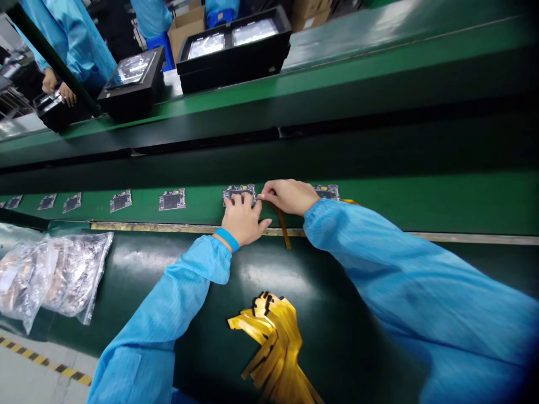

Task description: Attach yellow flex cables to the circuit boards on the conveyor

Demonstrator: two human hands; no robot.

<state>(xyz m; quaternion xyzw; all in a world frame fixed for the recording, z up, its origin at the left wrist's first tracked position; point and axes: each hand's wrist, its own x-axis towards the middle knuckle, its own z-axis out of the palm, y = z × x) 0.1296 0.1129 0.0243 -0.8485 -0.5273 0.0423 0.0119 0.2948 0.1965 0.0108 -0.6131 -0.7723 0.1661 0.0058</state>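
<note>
A dark circuit board point(238, 191) lies on the green belt in front of me. My left hand point(243, 219) rests its fingertips on the board's near side, fingers apart and thumb out to the right. Pinched at that board's right edge, an orange flex cable point(283, 224) hangs from the fingers of my right hand point(288, 195) down over the belt's near edge. Whether its end is joined to the board cannot be made out. Another circuit board point(327, 191) shows behind my right wrist, partly hidden, with a yellow strip point(349, 201) beside it.
Several circuit boards point(172, 199) lie spaced out leftward along the belt point(421, 196). A pile of yellow flex cables point(278, 336) lies on the near green surface. Clear plastic bags point(76, 275) sit at left. Black trays point(233, 53) stand on the far ledge; a co-worker's hands point(59, 87) are beyond.
</note>
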